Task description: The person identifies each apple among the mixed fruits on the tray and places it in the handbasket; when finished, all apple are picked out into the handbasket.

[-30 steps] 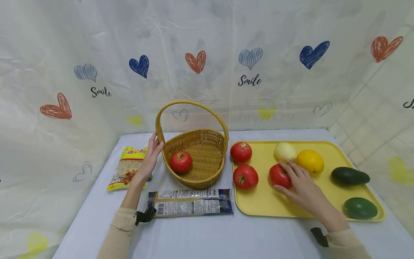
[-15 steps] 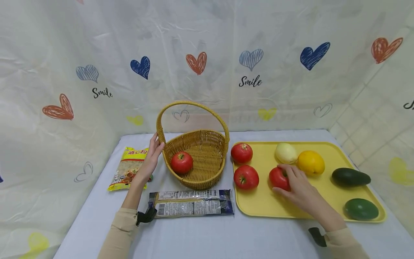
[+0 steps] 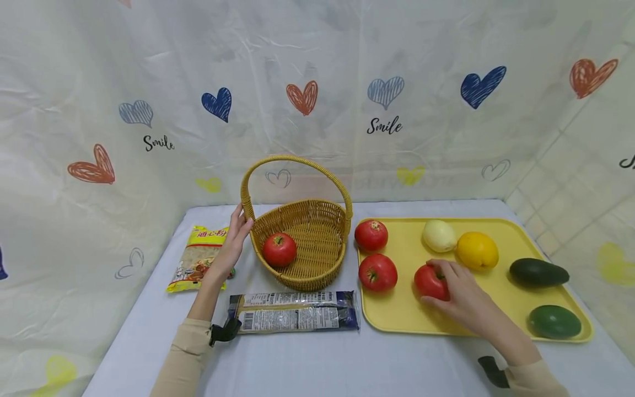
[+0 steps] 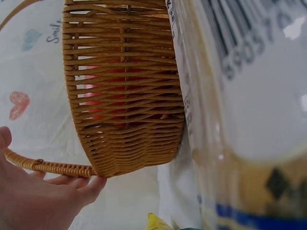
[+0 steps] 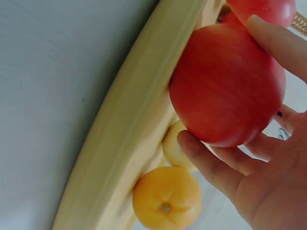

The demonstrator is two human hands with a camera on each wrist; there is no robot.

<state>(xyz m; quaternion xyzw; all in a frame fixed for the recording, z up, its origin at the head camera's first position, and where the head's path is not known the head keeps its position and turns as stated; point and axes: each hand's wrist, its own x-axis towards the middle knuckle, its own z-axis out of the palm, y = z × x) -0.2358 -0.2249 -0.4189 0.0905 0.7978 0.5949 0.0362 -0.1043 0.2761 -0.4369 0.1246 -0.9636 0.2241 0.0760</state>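
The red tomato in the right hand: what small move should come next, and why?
I'd probably have the right hand carry its tomato leftward to the basket: fingers and thumb hold it, another tomato lies inside with bare room beside it, and the left hand touches the basket's handle.

Pale wrinkled backdrop sheet [image 3: 317,38], scribbled coloured hearts [image 3: 478,88], black "Smile" lettering [image 3: 385,125], white-covered table [image 3: 307,364], soft light

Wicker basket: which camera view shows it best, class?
The head view: the wicker basket shows almost whole, inside and handle included. The left wrist view shows outer wall and some handle, cropped; the right wrist view, a scrap of weave.
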